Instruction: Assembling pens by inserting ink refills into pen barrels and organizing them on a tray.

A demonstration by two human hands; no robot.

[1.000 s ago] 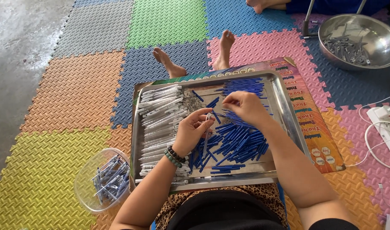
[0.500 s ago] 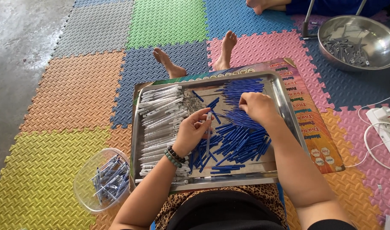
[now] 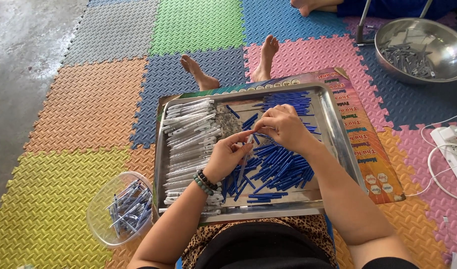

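A person sits on the mat [image 3: 89,99] with a steel tray [image 3: 161,164] across the lap, and both hands meet over its middle. The left hand [image 3: 227,155] is closed, thumb and forefinger pinching a clear pen barrel [image 3: 244,160] that slants down toward the tray's near edge. The right hand [image 3: 283,124] is curled just above it, fingertips pinched together at the barrel's upper end; something small seems held there, but it is too fine to tell what. Holding the barrel tilted up brings its open end to the right fingertips.

The tray is sorted so each hand has its own supply. White barrels [image 3: 191,134] lie stacked in rows along the left edge, beside the left hand. Blue tubes [image 3: 275,167] lie in a loose heap in the middle and right, under the right hand, with a neater bunch at the far edge. A small patch of tiny grey bits [image 3: 228,122] lies between the two piles.

A clear tub [image 3: 101,199] of assembled-looking pieces stands on the mat just beside the tray's near left corner, within reach of the left arm. A steel bowl [image 3: 438,35] with grey parts sits well apart, far right.
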